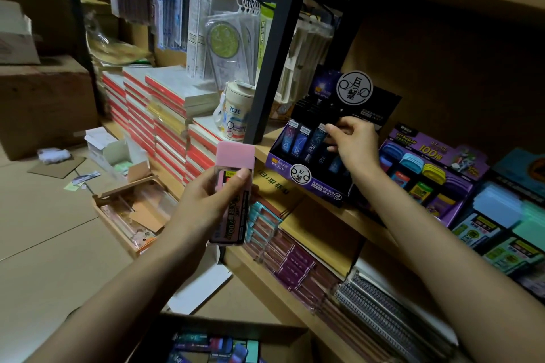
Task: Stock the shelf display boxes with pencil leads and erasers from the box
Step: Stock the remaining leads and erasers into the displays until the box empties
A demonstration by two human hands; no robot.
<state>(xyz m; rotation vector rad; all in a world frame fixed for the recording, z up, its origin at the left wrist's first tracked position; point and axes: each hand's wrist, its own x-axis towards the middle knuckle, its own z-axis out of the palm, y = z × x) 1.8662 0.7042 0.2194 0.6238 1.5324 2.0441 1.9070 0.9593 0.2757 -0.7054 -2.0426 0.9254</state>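
Note:
My left hand [210,203] grips a pink pencil-lead case [233,183], held upright in front of the shelf edge. My right hand [352,141] reaches into a black and purple display box [300,177] on the wooden shelf, its fingertips pinching the top of a dark blue lead case [317,138] in the front row. Two more blue cases [295,138] stand to its left. At the bottom, an open cardboard box [236,330] holds several more packs [215,349]. A second purple display box [427,174] with coloured cases stands to the right.
A black shelf post [274,47] rises left of the display box. Stacked notebooks [165,115] and a white cup [234,110] sit further left. Packs of stationery fill the lower shelf [295,256]. Open cartons [132,209] lie on the floor.

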